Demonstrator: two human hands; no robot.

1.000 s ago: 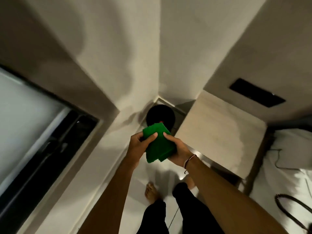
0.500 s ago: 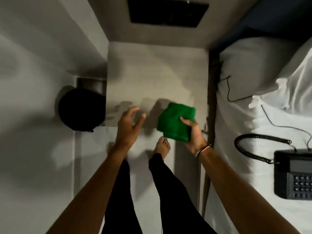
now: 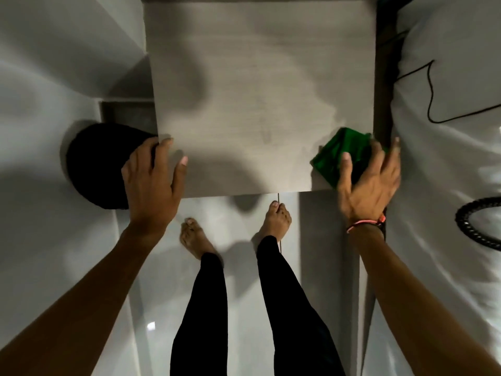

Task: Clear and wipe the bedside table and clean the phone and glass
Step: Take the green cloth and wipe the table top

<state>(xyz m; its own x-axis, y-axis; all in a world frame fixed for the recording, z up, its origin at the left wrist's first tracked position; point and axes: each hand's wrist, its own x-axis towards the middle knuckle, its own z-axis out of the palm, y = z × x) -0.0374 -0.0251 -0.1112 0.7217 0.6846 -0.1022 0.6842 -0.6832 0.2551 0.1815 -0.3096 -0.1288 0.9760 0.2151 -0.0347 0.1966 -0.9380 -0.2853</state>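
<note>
1. The cloth [image 3: 339, 156] lies on the table [image 3: 257, 90] at its 4 o'clock corner, under the right hand [image 3: 370, 180].
2. The left hand [image 3: 151, 183] rests on the table's 8 o'clock corner.
3. A bin [image 3: 95, 164] stands on the floor at the table's 9 o'clock.
4. The bed [image 3: 447, 158] lies at 3 o'clock, with a coiled cord [image 3: 471, 229] on it.

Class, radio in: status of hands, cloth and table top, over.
Right hand flat on green cloth, table's near right corner. Left hand on near left corner. Table top bare.
</note>
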